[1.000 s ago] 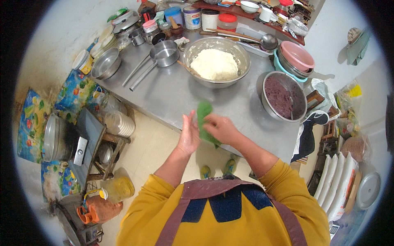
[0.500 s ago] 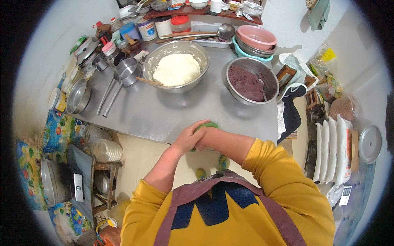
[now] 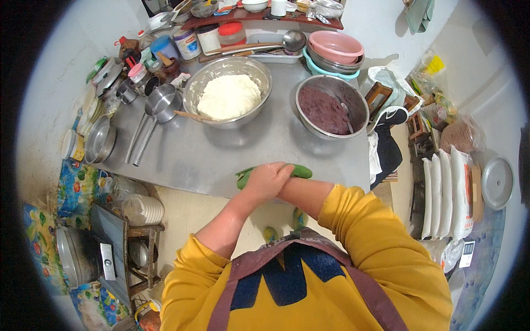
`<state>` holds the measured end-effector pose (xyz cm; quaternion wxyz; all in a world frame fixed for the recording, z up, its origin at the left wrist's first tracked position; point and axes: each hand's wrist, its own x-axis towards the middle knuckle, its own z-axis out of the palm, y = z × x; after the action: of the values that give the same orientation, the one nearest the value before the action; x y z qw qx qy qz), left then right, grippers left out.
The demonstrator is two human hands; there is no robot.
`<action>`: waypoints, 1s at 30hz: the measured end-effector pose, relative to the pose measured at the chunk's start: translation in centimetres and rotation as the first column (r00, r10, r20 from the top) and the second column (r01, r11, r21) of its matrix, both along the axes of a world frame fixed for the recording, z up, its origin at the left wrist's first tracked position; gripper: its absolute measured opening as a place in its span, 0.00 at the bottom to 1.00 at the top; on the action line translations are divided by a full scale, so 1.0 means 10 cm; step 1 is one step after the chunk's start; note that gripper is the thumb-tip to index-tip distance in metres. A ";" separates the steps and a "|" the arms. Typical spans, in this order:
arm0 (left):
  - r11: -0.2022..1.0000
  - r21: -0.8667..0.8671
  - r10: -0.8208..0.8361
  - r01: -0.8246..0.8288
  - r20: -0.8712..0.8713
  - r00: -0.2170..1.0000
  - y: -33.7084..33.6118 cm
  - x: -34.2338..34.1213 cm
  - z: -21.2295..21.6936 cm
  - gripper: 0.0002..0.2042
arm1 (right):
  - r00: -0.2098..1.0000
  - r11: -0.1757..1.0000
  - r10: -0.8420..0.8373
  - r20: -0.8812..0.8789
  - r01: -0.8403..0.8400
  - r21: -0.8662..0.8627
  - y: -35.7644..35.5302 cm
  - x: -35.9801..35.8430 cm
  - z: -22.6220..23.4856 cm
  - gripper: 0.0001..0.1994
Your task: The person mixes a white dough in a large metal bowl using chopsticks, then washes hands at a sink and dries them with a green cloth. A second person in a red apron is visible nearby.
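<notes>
At the front edge of the steel table, my left hand (image 3: 267, 181) lies over a long green thing (image 3: 301, 171), its fingers curled down around it. The green thing is smooth and soft-looking, its ends showing on both sides of the hand; whether it is cloth or leaf I cannot make out. My right forearm (image 3: 305, 195) crosses in from the right and meets the left hand, with the right hand's fingers hidden beneath. Beyond stand a steel bowl (image 3: 265, 99) of pale dough (image 3: 229, 96) and a bowl (image 3: 361, 107) of dark purple paste (image 3: 324, 110).
Saucepans (image 3: 163, 103) and a shallow pan (image 3: 101, 139) sit on the left of the table (image 3: 193, 160). Jars, a ladle (image 3: 294, 41) and stacked basins (image 3: 337, 47) line the back. A stool (image 3: 141, 248) stands lower left; white sacks (image 3: 447, 193) stand at right.
More of the green thing shows now, stretched out sideways under my left hand. Both hands have shifted slightly, and the whole view has moved a little.
</notes>
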<state>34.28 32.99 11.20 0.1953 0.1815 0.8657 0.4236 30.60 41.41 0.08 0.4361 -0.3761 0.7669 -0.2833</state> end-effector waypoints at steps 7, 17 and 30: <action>0.995 0.000 -0.067 0.100 -0.737 0.673 0.12 0.39 0.05 0.20 | 0.221 0.651 0.221 0.950 0.692 -0.313 -0.04 -0.14 0.33 0.18; 0.999 -0.030 -0.016 -0.019 -0.860 0.509 -0.48 0.08 -0.49 0.27 | 0.227 0.427 0.041 0.973 0.876 -0.223 0.26 0.03 0.08 0.23; 0.862 -0.506 -0.318 -0.030 -0.586 0.745 -0.61 0.00 -0.43 0.16 | 0.664 0.517 -0.722 0.198 0.706 -0.484 0.34 -0.20 0.93 0.16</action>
<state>34.29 26.94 6.90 -0.0462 0.3311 0.9385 0.0857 28.57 44.81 9.41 0.1507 -0.1354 0.7513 -0.6281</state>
